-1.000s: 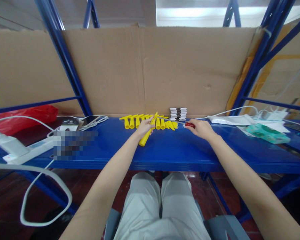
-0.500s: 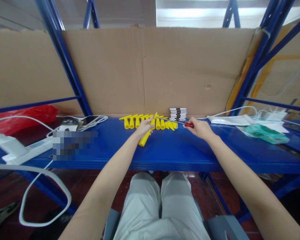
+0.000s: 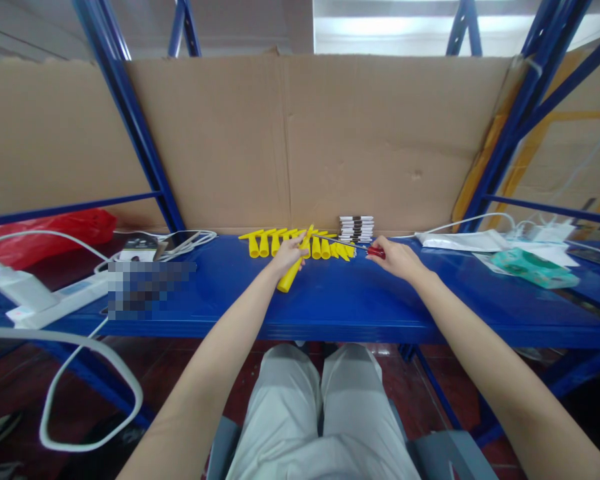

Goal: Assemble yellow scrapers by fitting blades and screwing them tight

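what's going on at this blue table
A seated person is working with both hands at the blue table. The left hand grips a tilted yellow piece; the right hand holds a red-handled tool, its thin shaft pointing toward the yellow piece's upper part. Whether they touch is too small to tell. More yellow parts lie along the back, near a white-and-dark stack.

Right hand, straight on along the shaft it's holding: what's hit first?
Probably the yellow piece in the left hand. The right hand's red-handled screwdriver leads, its shaft aimed at that piece's upper end; depth leaves contact unclear.
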The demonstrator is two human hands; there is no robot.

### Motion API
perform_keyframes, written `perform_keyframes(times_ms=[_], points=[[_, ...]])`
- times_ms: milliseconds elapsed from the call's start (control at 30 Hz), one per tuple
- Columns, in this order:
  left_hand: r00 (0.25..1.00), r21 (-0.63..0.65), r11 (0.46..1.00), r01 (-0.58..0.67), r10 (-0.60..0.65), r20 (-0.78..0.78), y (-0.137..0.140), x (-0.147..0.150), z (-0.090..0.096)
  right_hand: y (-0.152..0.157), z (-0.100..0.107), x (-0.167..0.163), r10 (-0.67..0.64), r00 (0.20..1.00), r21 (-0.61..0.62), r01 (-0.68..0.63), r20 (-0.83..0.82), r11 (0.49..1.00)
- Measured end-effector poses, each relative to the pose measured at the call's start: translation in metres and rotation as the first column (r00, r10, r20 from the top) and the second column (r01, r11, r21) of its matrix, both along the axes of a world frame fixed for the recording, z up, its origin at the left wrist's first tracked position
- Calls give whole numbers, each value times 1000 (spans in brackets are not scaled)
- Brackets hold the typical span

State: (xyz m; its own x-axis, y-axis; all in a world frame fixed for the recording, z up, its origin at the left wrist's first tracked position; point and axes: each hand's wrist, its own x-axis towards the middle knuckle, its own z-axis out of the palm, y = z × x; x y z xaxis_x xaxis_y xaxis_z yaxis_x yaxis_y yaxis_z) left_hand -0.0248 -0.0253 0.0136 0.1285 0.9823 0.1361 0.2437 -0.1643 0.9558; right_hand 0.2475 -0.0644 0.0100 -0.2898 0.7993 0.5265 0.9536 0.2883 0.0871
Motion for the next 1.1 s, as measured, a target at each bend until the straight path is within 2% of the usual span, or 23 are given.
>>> perform_keyframes(times_ms=[400, 767, 967, 1100], points=[[999, -9, 1000, 29, -30, -20, -1, 0, 0, -2, 2, 0, -46, 999, 10, 46, 17, 999], [1000, -10, 1000, 23, -23, -20, 0, 0, -1, 0, 0, -3, 5, 1000, 0, -5, 1, 1000], [999, -18, 1000, 25, -25, -36, 0, 1, 0, 0, 1, -1, -81, 997, -11, 81, 16, 997], [999, -14, 999, 31, -32, -35, 1, 0, -1, -2, 2, -1, -50, 998, -16, 51, 36, 999]])
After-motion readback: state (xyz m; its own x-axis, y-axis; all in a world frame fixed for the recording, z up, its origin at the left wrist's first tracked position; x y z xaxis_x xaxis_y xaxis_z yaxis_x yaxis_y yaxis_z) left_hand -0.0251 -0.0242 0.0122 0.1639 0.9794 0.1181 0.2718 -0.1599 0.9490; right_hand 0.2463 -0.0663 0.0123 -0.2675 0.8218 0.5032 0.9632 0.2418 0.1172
